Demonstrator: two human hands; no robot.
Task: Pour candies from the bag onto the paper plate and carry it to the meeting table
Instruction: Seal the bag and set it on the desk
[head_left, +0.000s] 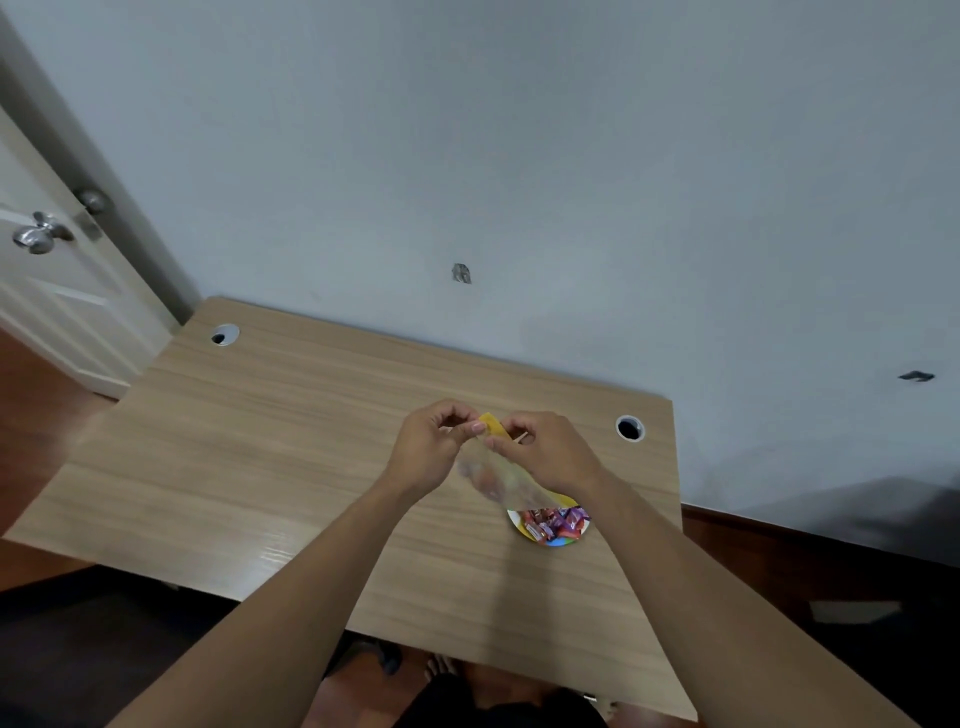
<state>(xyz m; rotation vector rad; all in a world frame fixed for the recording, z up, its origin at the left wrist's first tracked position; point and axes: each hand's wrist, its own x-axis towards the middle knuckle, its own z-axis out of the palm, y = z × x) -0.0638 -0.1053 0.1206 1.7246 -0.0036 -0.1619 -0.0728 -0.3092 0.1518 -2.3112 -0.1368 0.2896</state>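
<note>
A: Where's your left hand (434, 449)?
B: Left of the paper plate (549, 524), pinching the bag (496, 467) top; bare worktop (234, 441) spreads beyond it.
A: And your right hand (545, 452)?
B: Pinched on the bag too, above the plate of candies (556, 521), near the worktop's right edge.
</note>
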